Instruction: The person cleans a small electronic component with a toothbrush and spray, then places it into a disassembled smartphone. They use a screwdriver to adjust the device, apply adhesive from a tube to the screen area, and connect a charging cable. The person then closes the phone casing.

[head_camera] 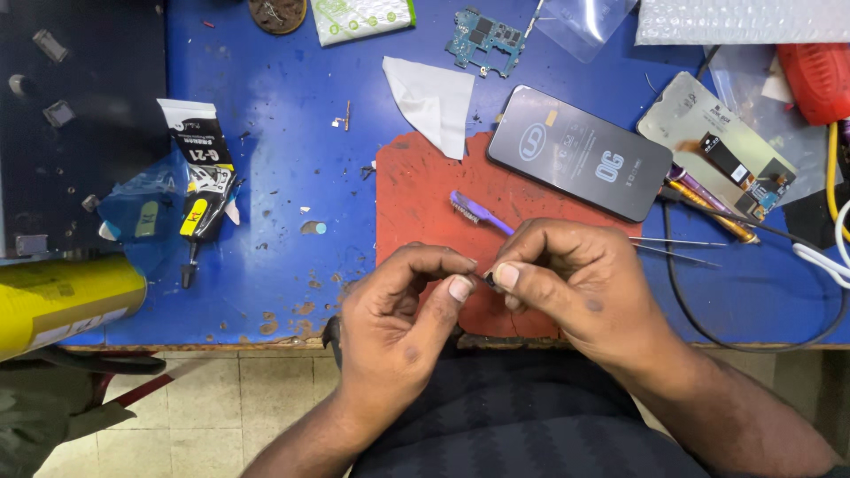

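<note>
Both hands meet over the near edge of the red mat (416,190), just past the bench lip. Left hand (398,319) and right hand (567,283) each pinch, thumb + forefinger narrowed, on one tiny dark part (490,280) held between the fingertips. Too small to tell what it is exactly; prob. a small phone component.

Handling, as I judge it: v. light, stiff, easy to drop or flick away, likely fragile. Best held by its edges w/ fingertip pads, light pressure; the tweezers (677,248) just right of the right hand would suit better than bare fingers.

Around: purple brush (478,212) lying on the mat just behind the hands. Black phone (580,152) face-up, far right of mat, partly off it. Rear panel w/ flex cable (717,142) further right. Bare circuit board (484,37) at far edge. White cloth scrap (432,99) touching the mat's far-left corner.

Containers: black glue tube (205,181) at left, nozzle pointing near, lying on a blue plastic bag (133,217); contents not visible. Yellow cylinder (62,301) at near left, closed or open I can't tell. Clear bag (580,22) far side looks empty.
</note>
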